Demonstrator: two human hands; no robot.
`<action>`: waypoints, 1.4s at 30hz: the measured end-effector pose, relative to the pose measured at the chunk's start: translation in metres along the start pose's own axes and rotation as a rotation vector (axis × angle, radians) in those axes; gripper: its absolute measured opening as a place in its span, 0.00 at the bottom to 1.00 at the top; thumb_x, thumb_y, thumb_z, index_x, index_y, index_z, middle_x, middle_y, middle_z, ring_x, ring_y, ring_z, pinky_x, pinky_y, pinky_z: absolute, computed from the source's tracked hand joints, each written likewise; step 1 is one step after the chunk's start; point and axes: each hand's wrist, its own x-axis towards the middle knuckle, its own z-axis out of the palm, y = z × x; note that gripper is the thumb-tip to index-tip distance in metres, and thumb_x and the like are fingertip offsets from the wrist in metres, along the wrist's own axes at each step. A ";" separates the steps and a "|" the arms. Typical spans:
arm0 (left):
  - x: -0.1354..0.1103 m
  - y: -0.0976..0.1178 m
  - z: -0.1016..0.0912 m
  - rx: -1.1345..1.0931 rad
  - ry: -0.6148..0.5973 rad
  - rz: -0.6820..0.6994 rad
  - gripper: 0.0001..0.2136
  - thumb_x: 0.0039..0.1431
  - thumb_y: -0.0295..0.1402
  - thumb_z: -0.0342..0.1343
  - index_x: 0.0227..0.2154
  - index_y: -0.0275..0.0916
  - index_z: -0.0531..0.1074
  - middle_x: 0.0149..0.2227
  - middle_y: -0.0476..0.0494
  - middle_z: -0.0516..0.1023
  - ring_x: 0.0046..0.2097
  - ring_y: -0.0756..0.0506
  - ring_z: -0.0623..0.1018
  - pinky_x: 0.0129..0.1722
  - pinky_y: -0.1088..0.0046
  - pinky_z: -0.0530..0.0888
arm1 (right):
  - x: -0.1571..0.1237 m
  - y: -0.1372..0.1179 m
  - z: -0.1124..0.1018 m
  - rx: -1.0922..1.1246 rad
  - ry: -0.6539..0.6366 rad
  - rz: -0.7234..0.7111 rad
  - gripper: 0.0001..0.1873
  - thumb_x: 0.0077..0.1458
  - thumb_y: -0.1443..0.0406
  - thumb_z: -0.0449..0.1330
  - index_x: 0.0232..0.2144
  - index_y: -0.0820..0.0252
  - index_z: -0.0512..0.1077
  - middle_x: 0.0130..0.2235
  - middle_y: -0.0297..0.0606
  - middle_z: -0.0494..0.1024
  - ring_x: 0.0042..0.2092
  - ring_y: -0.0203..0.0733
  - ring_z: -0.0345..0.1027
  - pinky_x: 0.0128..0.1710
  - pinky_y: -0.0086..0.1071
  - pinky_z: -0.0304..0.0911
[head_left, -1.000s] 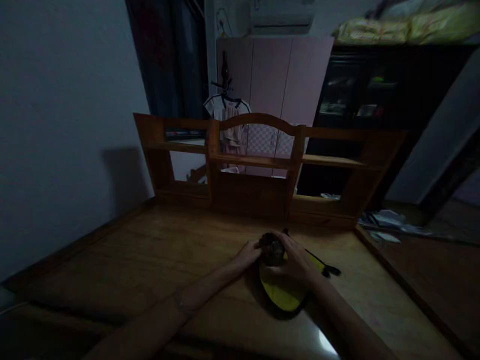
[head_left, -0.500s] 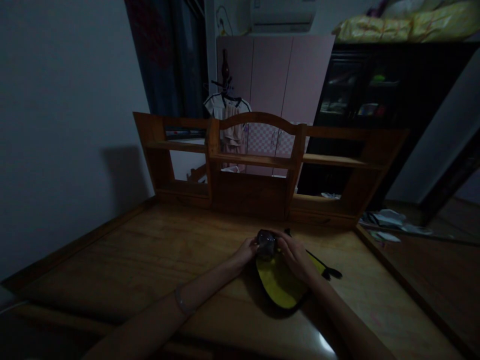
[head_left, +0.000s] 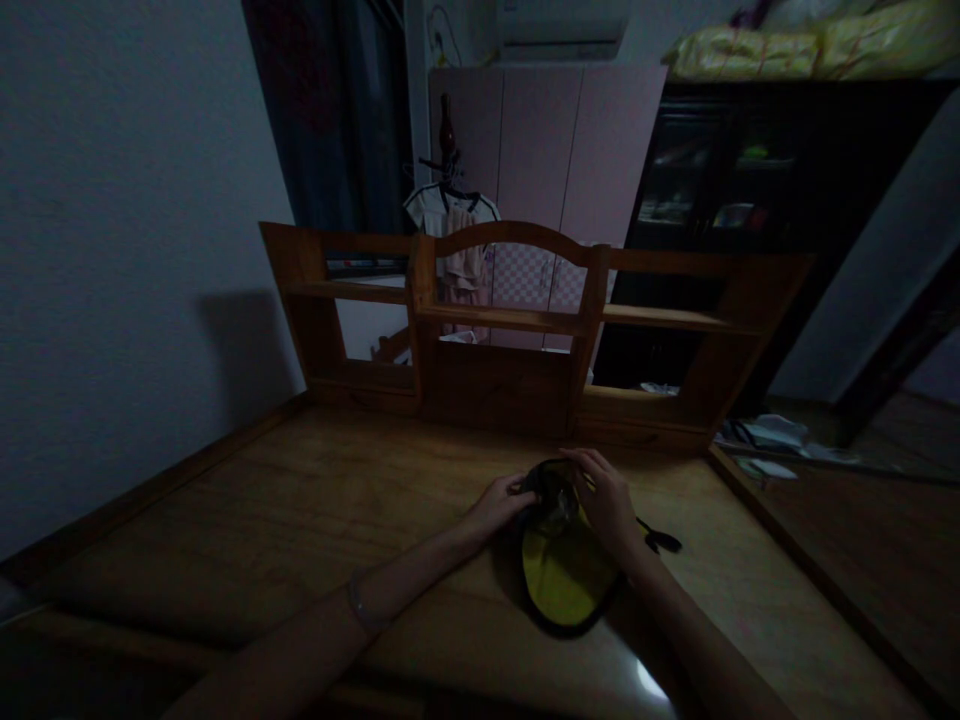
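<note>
A yellow-green pouch (head_left: 570, 580) with black edging lies on the wooden desk, its mouth facing away from me. A dark, shiny, see-through object (head_left: 559, 505) sits in the mouth of the pouch; its kind is too dim to tell. My left hand (head_left: 504, 508) is closed on the left rim of the mouth, thumb over the edge beside the object. On the other side, my right hand (head_left: 604, 505) has its fingers bent round the right rim. A black drawstring end (head_left: 664, 542) sticks out to the right.
A wooden shelf unit (head_left: 510, 318) stands along the desk's far edge. To the left is a wall (head_left: 135, 300). A raised wooden edge (head_left: 810, 570) runs down the desk's right side. Papers (head_left: 772, 440) lie beyond it, and clothes (head_left: 457, 235) hang behind the shelves.
The dark object has gone from above the pouch into its mouth, which now gapes wider. My right hand has moved up to the rim, and my left hand has shifted slightly right.
</note>
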 end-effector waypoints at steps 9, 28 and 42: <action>-0.002 0.003 0.001 -0.006 0.028 -0.028 0.20 0.48 0.34 0.61 0.46 0.34 0.74 0.42 0.40 0.79 0.42 0.42 0.77 0.42 0.69 0.72 | 0.000 0.000 -0.001 -0.036 0.091 0.094 0.10 0.62 0.65 0.50 0.41 0.56 0.71 0.37 0.37 0.76 0.38 0.43 0.70 0.38 0.33 0.63; 0.002 -0.010 -0.003 0.093 0.114 0.060 0.20 0.48 0.29 0.59 0.47 0.34 0.72 0.45 0.39 0.78 0.46 0.41 0.76 0.49 0.64 0.71 | 0.005 -0.023 -0.011 0.006 -0.097 0.102 0.19 0.61 0.54 0.53 0.51 0.54 0.68 0.46 0.40 0.74 0.45 0.46 0.70 0.45 0.37 0.65; -0.012 0.001 0.008 0.313 0.136 0.133 0.17 0.51 0.31 0.58 0.46 0.35 0.72 0.43 0.40 0.77 0.43 0.43 0.76 0.44 0.71 0.72 | -0.004 -0.040 0.003 0.061 -0.250 0.072 0.14 0.58 0.68 0.51 0.46 0.56 0.71 0.43 0.39 0.76 0.46 0.47 0.70 0.47 0.38 0.62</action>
